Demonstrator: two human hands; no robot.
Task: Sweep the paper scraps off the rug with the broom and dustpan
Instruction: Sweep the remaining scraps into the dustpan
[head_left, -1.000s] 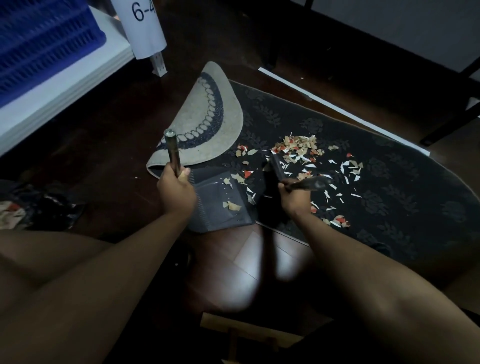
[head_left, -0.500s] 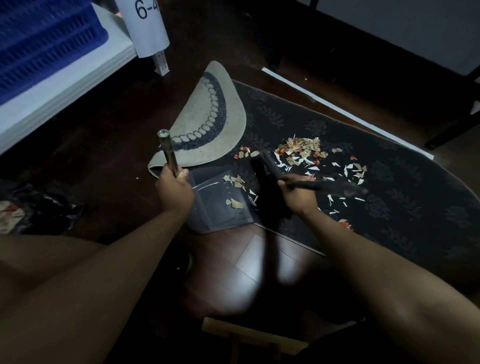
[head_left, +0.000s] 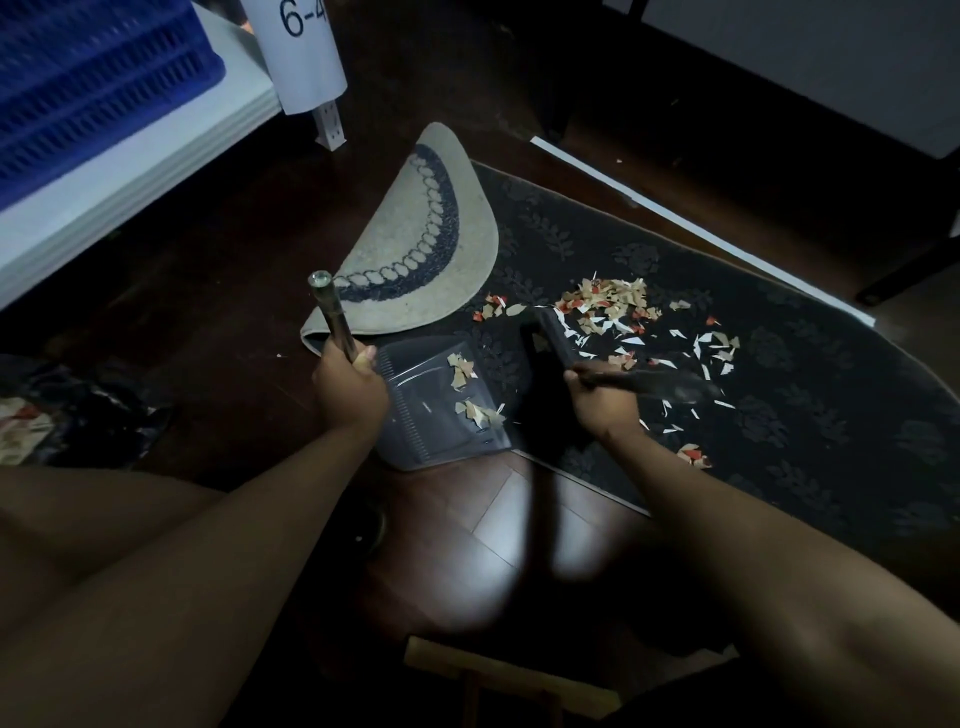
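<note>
Your left hand (head_left: 349, 387) is wrapped round the thin metal handle of the dustpan (head_left: 441, 402), a shiny tube with a round capped end that slants up and away from you. The pan itself is grey plastic, shallow and roughly square, with a ribbed comb along the edge nearest your hand. It sits at the near edge of the rug (head_left: 727, 364), partly over the wooden floor (head_left: 467, 535). A few tan and white scraps already lie inside it.

Your right hand (head_left: 602, 397) grips the dark handle of the broom (head_left: 558, 340), which is blurred. Its dark head lies just right of the pan, at the near edge of the scrap pile.

The paper scraps (head_left: 618, 312) are small, jagged, torn bits in tan, white and red. The thickest cluster lies just beyond the broom head; thinner ones scatter rightward and toward you across the rug, with a small red and tan clump near your right forearm.

The rug is dark, low-piled and oval, with a faint leaf and flower pattern. Its left end is folded back (head_left: 415, 249), showing a pale woven underside with a dark ring-chain border.

The floor is glossy dark wood planks, catching a bright reflection between your arms. A blue slatted crate (head_left: 88, 88) sits on a white shelf (head_left: 130, 171) at upper left, beside a white label (head_left: 306, 52) marked "6-4". A white strip (head_left: 691, 223) runs along the floor beyond the rug.
</note>
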